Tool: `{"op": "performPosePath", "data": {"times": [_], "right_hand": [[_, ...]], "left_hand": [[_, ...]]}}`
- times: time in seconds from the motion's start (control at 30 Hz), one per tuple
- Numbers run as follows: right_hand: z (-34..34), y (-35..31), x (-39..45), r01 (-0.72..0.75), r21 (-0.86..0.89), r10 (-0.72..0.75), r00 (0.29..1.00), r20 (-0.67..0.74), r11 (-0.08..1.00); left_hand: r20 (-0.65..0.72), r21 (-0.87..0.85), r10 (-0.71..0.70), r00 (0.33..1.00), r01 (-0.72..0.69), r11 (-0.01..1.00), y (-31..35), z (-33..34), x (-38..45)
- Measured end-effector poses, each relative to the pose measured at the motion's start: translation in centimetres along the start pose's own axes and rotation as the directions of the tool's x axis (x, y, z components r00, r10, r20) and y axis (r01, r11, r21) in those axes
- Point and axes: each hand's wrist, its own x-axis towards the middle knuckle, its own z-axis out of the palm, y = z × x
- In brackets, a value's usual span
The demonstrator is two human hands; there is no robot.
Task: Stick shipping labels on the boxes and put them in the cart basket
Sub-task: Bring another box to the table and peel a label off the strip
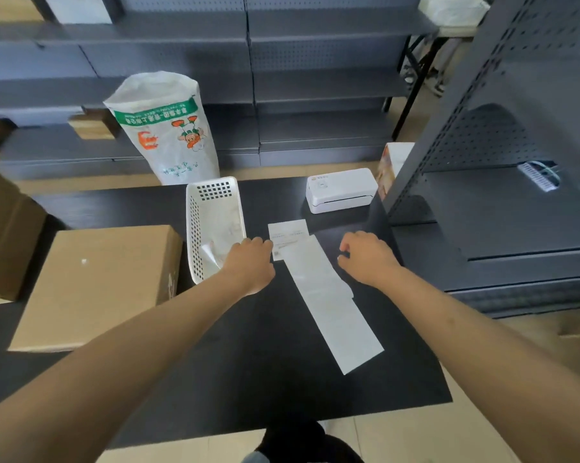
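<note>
A printed shipping label (288, 233) lies on the black table (241, 369), joined to a long white strip of label paper (333, 305) that runs toward me. My left hand (251, 262) is at the label's left edge with its fingers curled down; the fingertips are hidden, so a grip cannot be made out. My right hand (365, 259) hovers just right of the strip, fingers loosely curled and holding nothing. A closed cardboard box (95, 282) sits at the table's left. No cart basket is in view.
A white perforated plastic basket (191, 228) holding loose paper stands between the box and the label. A white label printer (340, 190) sits at the far right of the table. Behind are a printed sack (165, 128), more cardboard (4, 235) and grey shelving (502, 208).
</note>
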Motion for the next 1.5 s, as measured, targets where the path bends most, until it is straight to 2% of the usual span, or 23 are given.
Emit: {"op": "performPosePath", "data": {"times": [0.27, 0.4, 0.53, 0.73, 0.87, 1.07, 1.4, 1.5], "right_hand": [[3.5, 1.0, 3.0, -0.021, 0.06, 0.015, 0.996, 0.092, 0.998], [6.0, 1.7, 5.4, 0.052, 0.072, -0.06, 0.99, 0.124, 0.996], [8.0, 1.6, 8.4, 0.175, -0.021, -0.172, 0.98, 0.097, 0.984], [9.6, 1.6, 10.5, 0.301, -0.197, -0.274, 0.95, 0.151, 0.933], [10.1, 2.6, 10.8, 0.349, -0.205, -0.342, 0.937, 0.067, 0.914], [9.5, 3.0, 11.0, 0.338, -0.094, -0.341, 0.94, -0.021, 0.937], [6.1, 3.1, 7.8, 0.179, 0.294, -0.181, 0.983, -0.021, 0.939], [5.0, 2.9, 6.7, 0.158, 0.347, -0.142, 0.987, -0.072, 0.924]], "left_hand": [[0.029, -0.067, 0.039, 0.999, -0.037, 0.997, 1.5, 2.6, 2.9], [0.078, -0.066, 0.013, 0.997, -0.008, 0.998, 2.4, 4.5, 4.6], [0.107, -0.071, -0.041, 0.993, 0.049, 0.996, 3.1, 6.0, 6.6], [0.156, -0.05, -0.109, 0.982, 0.118, 0.992, 3.4, 7.2, 8.3], [0.151, -0.067, -0.136, 0.979, 0.148, 0.987, 3.8, 7.5, 8.5], [0.124, -0.117, -0.176, 0.977, 0.19, 0.975, 4.1, 7.0, 8.1], [0.057, -0.247, -0.227, 0.972, 0.234, 0.941, 4.3, 4.5, 5.2], [0.041, -0.266, -0.239, 0.97, 0.241, 0.933, 4.2, 3.8, 4.0]]}}
